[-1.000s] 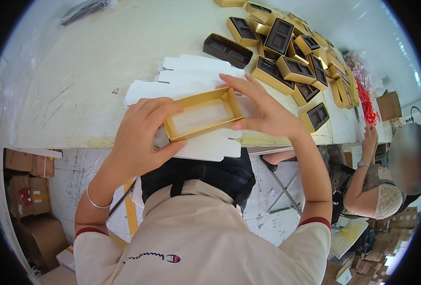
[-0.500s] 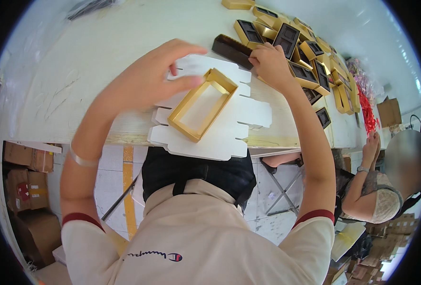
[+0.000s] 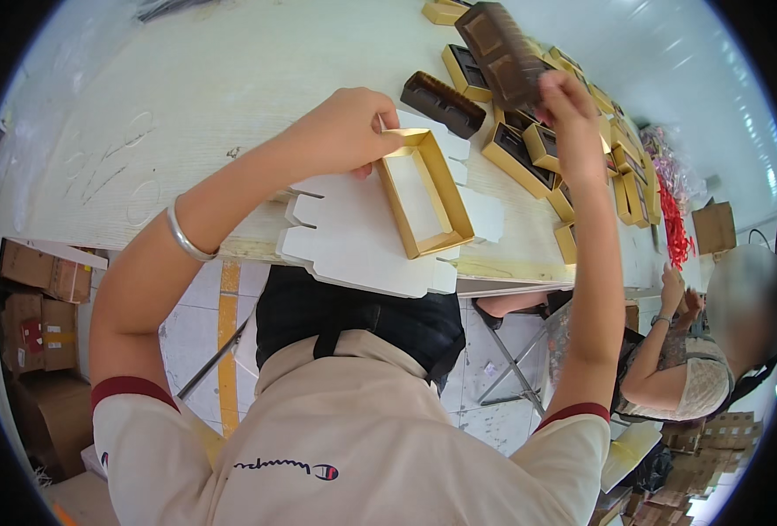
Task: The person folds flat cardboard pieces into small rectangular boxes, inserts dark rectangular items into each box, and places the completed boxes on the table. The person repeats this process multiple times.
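A gold cardboard box frame (image 3: 449,195) is tilted over a stack of flat white die-cut card blanks (image 3: 340,226) in front of me; white shows inside its gold walls. My left hand (image 3: 359,131) pinches the box's far left corner between thumb and fingers. Raised at the far right, my right hand (image 3: 571,105) grips the end of a dark brown moulded plastic tray (image 3: 502,54) with square hollows. More brown trays, apparently nested in a stack (image 3: 442,103), lie on the table just beyond the blanks.
Several gold boxes (image 3: 517,156) with brown trays in them are heaped at the right. Beyond them lie red ribbon strands (image 3: 672,215) and a brown carton (image 3: 714,228). Another person (image 3: 678,368) sits at the right with hands raised. Cartons (image 3: 42,329) stand under the table at left.
My left hand has closed on the gold box, which has turned and shifted right. My right hand has lifted a brown tray off the stack and moved it up and right.
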Available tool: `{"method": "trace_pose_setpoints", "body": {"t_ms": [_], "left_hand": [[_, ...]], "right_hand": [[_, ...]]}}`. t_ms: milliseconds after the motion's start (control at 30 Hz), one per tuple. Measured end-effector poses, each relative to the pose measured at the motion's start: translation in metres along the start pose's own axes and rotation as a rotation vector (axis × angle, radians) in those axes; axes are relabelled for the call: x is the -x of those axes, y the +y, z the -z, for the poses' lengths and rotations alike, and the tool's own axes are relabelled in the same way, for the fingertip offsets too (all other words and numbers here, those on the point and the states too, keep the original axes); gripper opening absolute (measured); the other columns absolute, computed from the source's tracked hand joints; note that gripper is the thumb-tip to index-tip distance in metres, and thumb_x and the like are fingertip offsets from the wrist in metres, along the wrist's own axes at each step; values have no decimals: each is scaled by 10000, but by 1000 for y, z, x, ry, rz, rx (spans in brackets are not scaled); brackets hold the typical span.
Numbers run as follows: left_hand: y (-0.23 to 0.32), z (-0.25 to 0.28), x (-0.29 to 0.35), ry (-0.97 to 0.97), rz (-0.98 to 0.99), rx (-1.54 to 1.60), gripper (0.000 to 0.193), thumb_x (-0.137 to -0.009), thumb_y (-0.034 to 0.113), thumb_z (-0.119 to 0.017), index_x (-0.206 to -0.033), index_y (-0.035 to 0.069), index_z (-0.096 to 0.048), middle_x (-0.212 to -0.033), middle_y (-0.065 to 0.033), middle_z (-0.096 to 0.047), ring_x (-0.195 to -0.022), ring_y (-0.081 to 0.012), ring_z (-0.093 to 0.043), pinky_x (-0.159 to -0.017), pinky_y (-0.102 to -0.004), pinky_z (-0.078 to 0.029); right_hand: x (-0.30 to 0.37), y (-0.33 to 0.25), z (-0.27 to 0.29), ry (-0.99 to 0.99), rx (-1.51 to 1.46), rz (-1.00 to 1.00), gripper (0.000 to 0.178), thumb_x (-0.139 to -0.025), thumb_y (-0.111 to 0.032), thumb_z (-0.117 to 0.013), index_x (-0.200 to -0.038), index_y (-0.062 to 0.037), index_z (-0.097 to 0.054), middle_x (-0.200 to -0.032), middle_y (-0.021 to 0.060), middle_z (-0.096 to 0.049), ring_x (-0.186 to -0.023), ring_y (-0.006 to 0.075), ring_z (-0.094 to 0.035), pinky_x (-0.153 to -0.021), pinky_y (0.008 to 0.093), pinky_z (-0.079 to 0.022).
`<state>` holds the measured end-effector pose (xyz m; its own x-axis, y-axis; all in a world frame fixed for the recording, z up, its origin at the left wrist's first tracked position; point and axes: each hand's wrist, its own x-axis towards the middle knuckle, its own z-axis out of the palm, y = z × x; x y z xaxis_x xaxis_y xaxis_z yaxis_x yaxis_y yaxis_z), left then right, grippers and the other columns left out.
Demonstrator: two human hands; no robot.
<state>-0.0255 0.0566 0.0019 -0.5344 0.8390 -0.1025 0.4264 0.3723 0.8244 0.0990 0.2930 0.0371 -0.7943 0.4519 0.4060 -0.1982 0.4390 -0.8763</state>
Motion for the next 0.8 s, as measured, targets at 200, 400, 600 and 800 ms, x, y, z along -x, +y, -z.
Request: {"method": "trace_pose_setpoints", "body": {"t_ms": [200,400,600,800], "left_hand": [[-23,38,15,-147,-336,-246,809,-699,200,-775,-1404,90,-395,-1214,-123,-527,-960,-198,-580,-736,-293,-514],[-24,16,-13,-322,-601,-257,922,-598,107,-828,-1409,101,-390,-1302,-114,-499,-1113,-256,-529,-891,-333,-478],[0,-3,32,-94,-292,-409,685,-670,232,-830,-1227,12,-498,-1130,-142,-574,-1016,-277,-581,-846,-347,-484],[-1,-26,66,120,-278,-381,795,-669,337,-826,-1271,-11,-440,-1143,-168,-563,-1000,-328,-593,-811,-383,-497]], "right_hand": [[81,-46,20,-211,-591,-450,202,-923,-228,-569,-941,-27,-576,-789,17,-567,-628,93,-457,-605,229,-376],[115,-54,17,-75,-517,-661,208,-921,-219,-571,-1005,-29,-558,-781,23,-565,-600,97,-472,-573,214,-391],[107,-46,11,-202,-360,-690,186,-917,-214,-604,-1028,-88,-523,-784,-31,-516,-595,50,-453,-553,185,-375],[82,-48,-6,-365,-76,-577,152,-920,-217,-598,-991,-103,-527,-723,-44,-477,-557,47,-412,-518,181,-319]]}}
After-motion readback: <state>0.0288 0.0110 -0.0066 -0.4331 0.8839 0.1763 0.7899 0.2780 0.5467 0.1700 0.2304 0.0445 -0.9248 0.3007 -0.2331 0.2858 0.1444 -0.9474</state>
